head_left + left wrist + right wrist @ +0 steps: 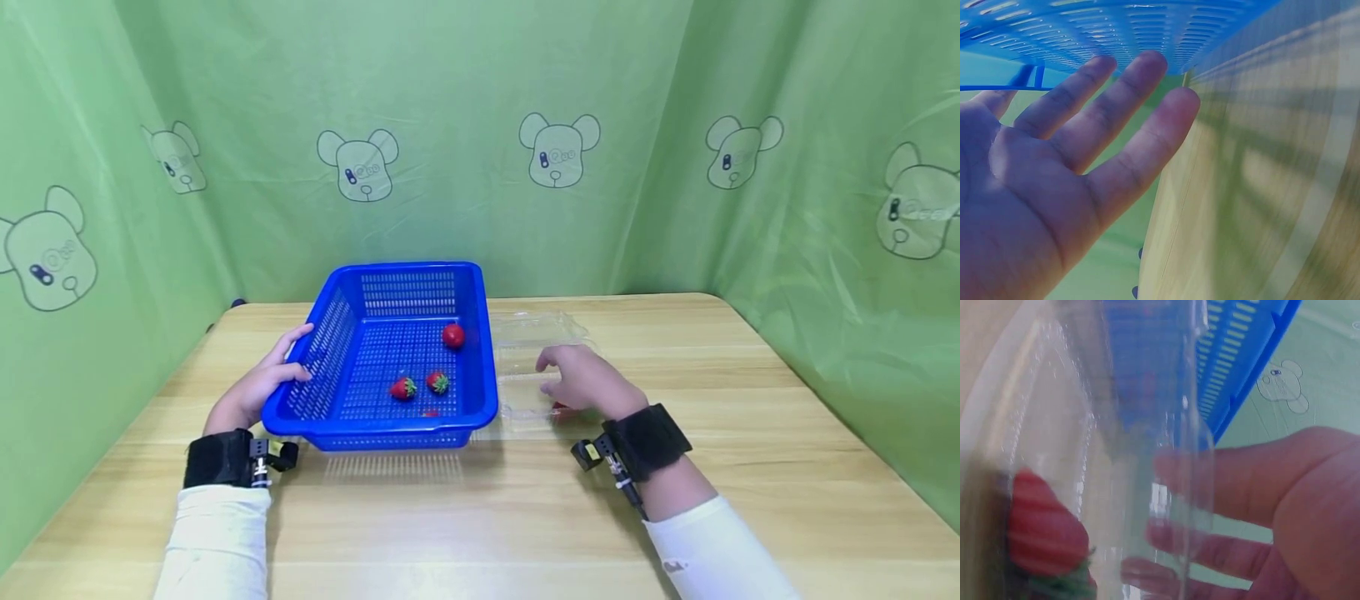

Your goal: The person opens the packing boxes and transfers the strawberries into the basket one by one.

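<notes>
A blue plastic basket stands left of centre, its near side raised over its shadow. My left hand grips its left rim, thumb over the edge; in the left wrist view several fingers stretch along the slotted outer wall. Inside are two strawberries with green leaves, a round red fruit, and a red piece partly hidden by the near wall. My right hand hovers over a clear plastic box, fingers loosely bent and empty. A strawberry lies in the box, mostly hidden under that hand in the head view.
The box's clear lid is folded back on the far side. Both items are on a wooden table. A green curtain with bear heads encloses the back and sides.
</notes>
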Available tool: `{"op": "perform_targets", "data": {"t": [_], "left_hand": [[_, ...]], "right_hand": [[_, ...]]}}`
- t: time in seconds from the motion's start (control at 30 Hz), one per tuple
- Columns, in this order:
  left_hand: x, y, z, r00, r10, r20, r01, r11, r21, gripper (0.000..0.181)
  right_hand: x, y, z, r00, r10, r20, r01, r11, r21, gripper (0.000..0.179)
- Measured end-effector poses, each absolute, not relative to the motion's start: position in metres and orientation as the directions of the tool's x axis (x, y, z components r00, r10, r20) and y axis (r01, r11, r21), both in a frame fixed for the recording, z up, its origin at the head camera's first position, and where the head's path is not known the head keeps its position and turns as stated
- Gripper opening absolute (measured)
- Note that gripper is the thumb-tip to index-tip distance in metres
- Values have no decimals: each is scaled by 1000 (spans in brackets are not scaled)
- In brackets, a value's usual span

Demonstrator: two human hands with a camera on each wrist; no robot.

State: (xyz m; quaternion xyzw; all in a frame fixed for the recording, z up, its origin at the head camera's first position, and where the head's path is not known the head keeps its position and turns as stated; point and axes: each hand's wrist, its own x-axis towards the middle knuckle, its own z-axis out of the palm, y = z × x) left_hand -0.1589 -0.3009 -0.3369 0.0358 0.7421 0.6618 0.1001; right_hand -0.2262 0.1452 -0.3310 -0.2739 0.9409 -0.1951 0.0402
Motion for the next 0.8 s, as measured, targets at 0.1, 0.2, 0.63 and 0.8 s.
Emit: {"op": "perform_targets", "data": {"t": [0.1, 0.2, 0.63, 0.8], "left_hand": [[-158, -301, -337, -978, 187, -96, -76, 115, 991, 81], [-158, -301, -338, -978, 189, -93, -74, 108, 991, 81], [-157, -299, -337, -976, 196, -89, -65, 125, 990, 82], [-158, -299, -337, -977, 192, -88, -64, 129, 990, 82]], "right_hand": [[-229, 149, -329, -858, -513, 8, -481, 798, -363, 29], [-232, 152, -329, -864, -504, -24, -460, 807, -370, 31], [-230, 153, -338, -879, -456, -138, -372, 838, -399, 13], [-229, 150, -341, -869, -475, -137, -403, 841, -361, 9]]}}
